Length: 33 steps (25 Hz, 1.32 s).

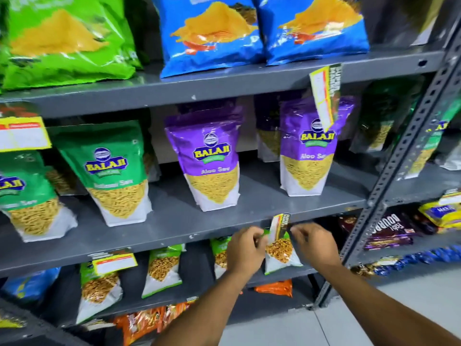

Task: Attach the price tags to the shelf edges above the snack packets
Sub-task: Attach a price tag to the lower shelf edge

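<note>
Both hands at grey shelf edge (174, 239). Left hand (245, 249) and right hand (315, 242) flank hanging price tag (279, 227), fingers curled; grip unclear.

I had only the one view, the wide-angle camera worn on the head, and it looked forward and slightly down at a grey metal rack from close range. The lens sat tilted, so the shelf edge (224, 221) ran uphill from left to right and the perforated upright (409, 151) leaned across the right side. Both forearms entered from the bottom right, reaching away from the camera, with the left hand (245, 248) and right hand (315, 242) just below centre. The top shelf's packets were cropped by the upper border, and a strip of pale floor (374, 315) showed at lower right.
</note>
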{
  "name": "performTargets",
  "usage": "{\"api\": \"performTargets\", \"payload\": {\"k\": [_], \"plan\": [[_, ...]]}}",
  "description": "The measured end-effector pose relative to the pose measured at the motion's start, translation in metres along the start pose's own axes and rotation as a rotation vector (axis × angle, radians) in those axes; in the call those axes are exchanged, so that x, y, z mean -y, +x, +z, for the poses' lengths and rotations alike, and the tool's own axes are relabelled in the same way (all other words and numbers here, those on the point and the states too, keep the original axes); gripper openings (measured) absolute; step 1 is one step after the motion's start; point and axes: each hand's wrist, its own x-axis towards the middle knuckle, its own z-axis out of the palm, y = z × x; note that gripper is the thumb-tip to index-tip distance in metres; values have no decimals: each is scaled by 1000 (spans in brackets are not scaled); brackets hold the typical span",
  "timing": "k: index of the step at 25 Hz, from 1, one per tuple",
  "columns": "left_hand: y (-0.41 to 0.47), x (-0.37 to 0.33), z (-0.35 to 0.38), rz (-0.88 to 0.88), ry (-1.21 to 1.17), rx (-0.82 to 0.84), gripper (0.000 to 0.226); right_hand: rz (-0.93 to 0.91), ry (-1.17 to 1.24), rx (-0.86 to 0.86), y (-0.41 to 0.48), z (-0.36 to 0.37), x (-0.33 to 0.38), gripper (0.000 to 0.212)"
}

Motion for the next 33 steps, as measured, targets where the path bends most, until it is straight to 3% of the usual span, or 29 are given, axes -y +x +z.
{"api": "performTargets", "payload": {"k": [3, 6, 8, 12, 15, 18, 22, 28, 33], "plan": [[32, -47, 7, 182, 215, -36, 21, 151, 187, 164, -6, 22, -35, 29], [60, -63, 19, 229, 463, 130, 30, 427, 566, 275, -3, 42, -36, 13], [73, -67, 27, 241, 580, 250, 29, 530, 850, 316, 0, 49, -31, 29], [87, -68, 34, 237, 636, 325, 23, 610, 1084, 469, 8, 55, -20, 21], [90, -63, 38, 197, 531, 282, 22, 719, 1180, 476, 14, 60, -16, 9], [86, -57, 42, 204, 508, 217, 15, 731, 1170, 345, 12, 64, -27, 19], [68, -41, 53, 212, 480, 85, 10, 550, 1141, 175, 12, 49, -52, 16], [29, -31, 70, -180, 51, -53, 11, 348, 798, 138, 27, 25, -74, 14], [41, -39, 76, -363, 34, -49, 20, 313, 536, 124, 43, 13, -68, 9]]}}
